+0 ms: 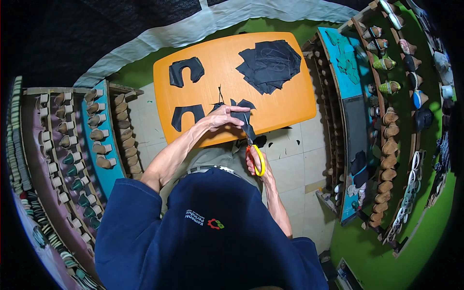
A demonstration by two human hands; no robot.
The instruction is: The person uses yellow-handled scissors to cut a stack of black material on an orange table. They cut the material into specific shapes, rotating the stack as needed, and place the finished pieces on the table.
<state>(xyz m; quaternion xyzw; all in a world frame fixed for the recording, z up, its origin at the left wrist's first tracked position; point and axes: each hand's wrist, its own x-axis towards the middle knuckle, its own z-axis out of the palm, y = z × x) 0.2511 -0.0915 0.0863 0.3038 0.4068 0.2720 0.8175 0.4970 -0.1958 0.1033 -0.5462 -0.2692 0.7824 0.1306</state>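
Observation:
Over the near edge of an orange table (217, 53), my left hand (226, 117) grips a small black fabric piece (240, 116), fingers pressed on it. My right hand (256, 161) is closed around the yellow and red handles of a pair of scissors (261, 162). Their blades point away from me and meet the fabric beside my left fingers; part of the blades is hidden by it. Left of my left hand lies a U-shaped black piece (181, 114). Thin black scraps (220, 94) lie just beyond that hand.
A black stack of fabric pieces (270, 63) lies at the table's far right, and curved black cutouts (186, 71) at its far left. Shelves of brown shoe lasts (128, 130) stand at left, more lasts (388, 159) at right. Dark offcuts (298, 142) litter the tiled floor.

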